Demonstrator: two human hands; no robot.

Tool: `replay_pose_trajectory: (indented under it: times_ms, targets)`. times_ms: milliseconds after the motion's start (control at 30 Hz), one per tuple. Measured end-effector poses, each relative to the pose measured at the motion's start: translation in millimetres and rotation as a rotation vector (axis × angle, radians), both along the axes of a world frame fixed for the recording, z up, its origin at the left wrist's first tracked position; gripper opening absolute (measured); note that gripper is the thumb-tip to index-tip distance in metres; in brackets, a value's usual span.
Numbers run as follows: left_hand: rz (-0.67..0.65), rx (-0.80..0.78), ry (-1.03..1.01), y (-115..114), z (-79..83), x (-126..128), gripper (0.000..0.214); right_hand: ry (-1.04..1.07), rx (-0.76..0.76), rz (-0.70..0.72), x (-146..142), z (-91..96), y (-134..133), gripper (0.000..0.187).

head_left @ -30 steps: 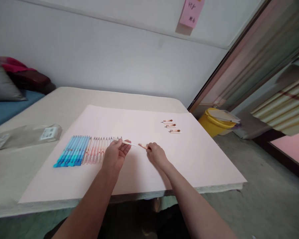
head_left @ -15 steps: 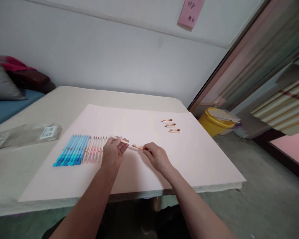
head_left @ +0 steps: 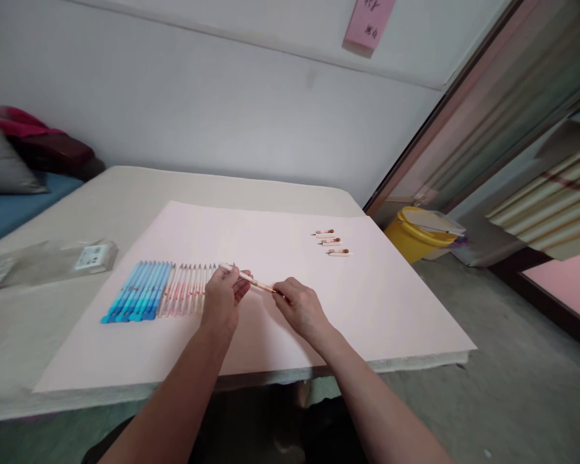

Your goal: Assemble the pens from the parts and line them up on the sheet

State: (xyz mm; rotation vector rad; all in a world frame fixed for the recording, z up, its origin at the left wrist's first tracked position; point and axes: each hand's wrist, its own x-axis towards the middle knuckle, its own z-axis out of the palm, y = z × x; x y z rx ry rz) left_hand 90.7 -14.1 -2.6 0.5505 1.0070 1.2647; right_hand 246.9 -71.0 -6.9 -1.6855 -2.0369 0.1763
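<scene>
My left hand (head_left: 221,296) is closed on the white end of a slim pen (head_left: 261,285), fingers wrapped around it above the table. My right hand (head_left: 300,308) pinches the pen's brownish-pink end, part of which its fingers hide. The pen slants down from left to right between the hands. Beside and partly behind my left hand lies a row of white and pink pens (head_left: 183,290). Left of these, several blue pens (head_left: 140,290) lie side by side. Farther right are three short pen pieces with brown ends and thin dark tips (head_left: 330,241).
A pale pink sheet (head_left: 367,309) covers much of the table (head_left: 140,180). A clear plastic bag with a white label (head_left: 91,258) lies at the left. A yellow bucket (head_left: 410,235) stands on the floor beyond the table's right edge, and a wall rises behind.
My right hand has shifted slightly left, closer to my left hand. A shorter length of pen shows between them, and the pale stretch in its middle is no longer visible.
</scene>
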Motion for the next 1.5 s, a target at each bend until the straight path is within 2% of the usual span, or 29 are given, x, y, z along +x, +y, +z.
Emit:
replay_pose_trajectory:
  times_ms: [400,600,700,867,967,1133,1367,1500]
  targets:
    - [-0.004,-0.008,0.005,0,-2.7,1,0.02,0.103,-0.035,0.009,-2,0.9,0,0.018]
    - [-0.027,0.006,0.034,-2,-2.6,2,0.019,0.296,-0.049,0.013,-4,1.5,2,0.017]
    - [-0.037,0.023,0.045,-2,-1.2,3,0.019,0.492,-0.139,-0.041,-6,1.0,2,0.015]
    - [-0.079,0.078,0.029,-2,2.4,2,0.017,1.06,-0.488,-0.109,-9,1.4,3,0.011]
    - [-0.13,0.094,-0.005,0,4.2,0,0.013,1.256,-0.588,-0.157,-11,4.2,3,0.011]
    - [-0.189,0.07,-0.082,1,7.5,-2,0.014,1.199,-0.484,-0.163,-11,7.5,2,0.007]
    - [-0.039,0.082,0.037,2,4.1,1,0.023,1.055,-0.467,-0.141,-15,8.1,0,0.008]
    - [-0.041,0.075,-0.015,6,1.7,-1,0.017,1.102,-0.474,-0.123,-17,5.7,0,0.008]
